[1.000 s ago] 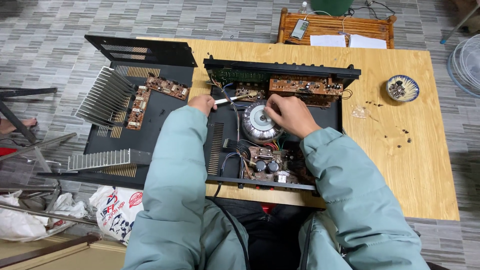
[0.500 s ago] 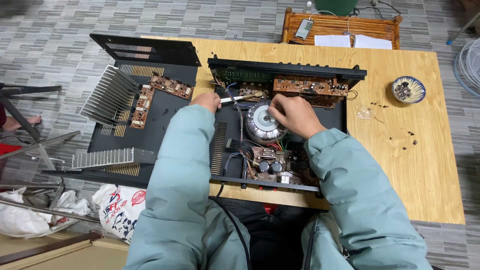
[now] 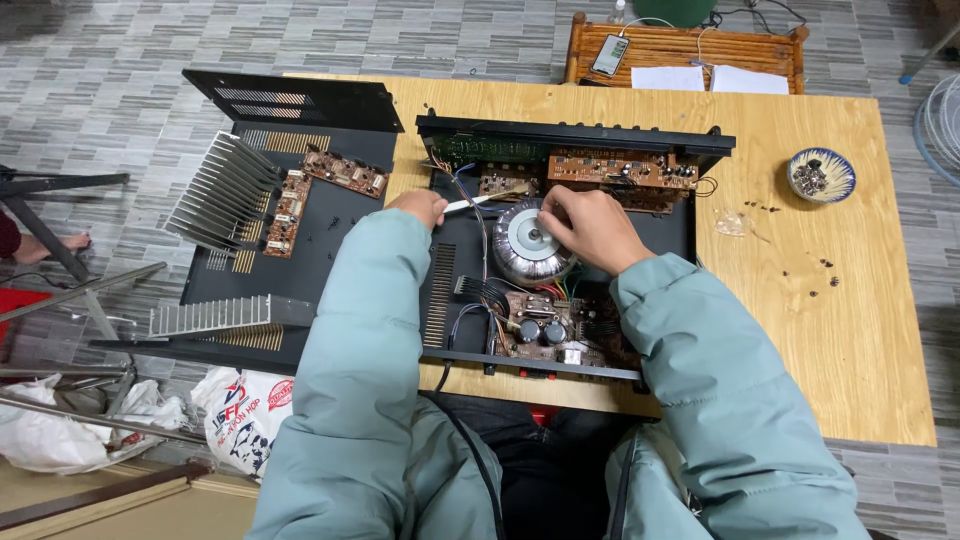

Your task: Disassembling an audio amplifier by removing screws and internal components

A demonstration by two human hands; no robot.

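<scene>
Both hands are inside the open amplifier chassis [image 3: 455,300]: left hand [image 3: 420,207] fingers pinched around a white-handled tool [image 3: 487,200], right hand [image 3: 590,228] fingers curled narrow, resting on the round transformer [image 3: 525,245], circuit boards [image 3: 610,170] just beyond the fingertips.

A black cover [image 3: 300,100] lay at the table's [image 3: 850,330] far left corner, with a finned heatsink [image 3: 222,190] and two brown boards [image 3: 318,190] just beside it. Near the right edge stood a small bowl [image 3: 821,176] of bits, loose screws [image 3: 815,270] scattered close by. Beyond the table, a wooden bench [image 3: 690,45] carried a phone [image 3: 609,55] and papers [image 3: 710,79]. A printed bag [image 3: 245,415] slumped on the floor.
</scene>
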